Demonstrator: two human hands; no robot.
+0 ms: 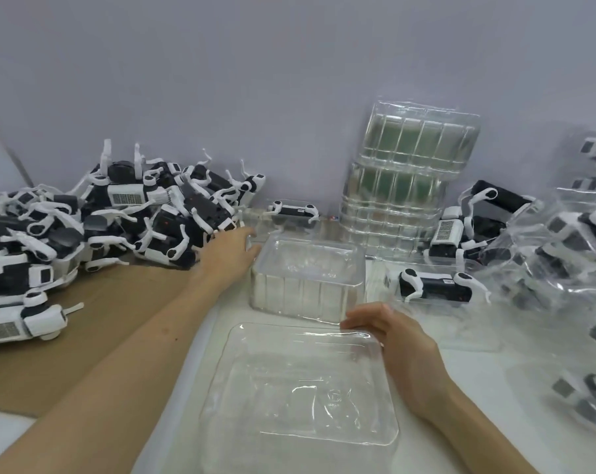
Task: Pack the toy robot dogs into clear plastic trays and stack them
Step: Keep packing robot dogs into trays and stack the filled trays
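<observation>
A clear plastic tray (300,388) lies flat on the white table in front of me. My right hand (399,340) rests on its far right corner, fingers loosely curled over the rim. Behind it stands a short stack of clear trays (307,278). My left hand (231,251) reaches past that stack's left side, fingers extended, touching its far left corner. A big heap of black-and-white toy robot dogs (94,220) lies at the left. One dog (433,285) sits in a tray at the right of the stack.
A tall leaning stack of empty clear trays (406,172) stands against the wall. Packed trays with dogs (577,254) pile up at the right edge. A single dog (293,212) lies by the wall. Brown cardboard (118,313) covers the table under the heap.
</observation>
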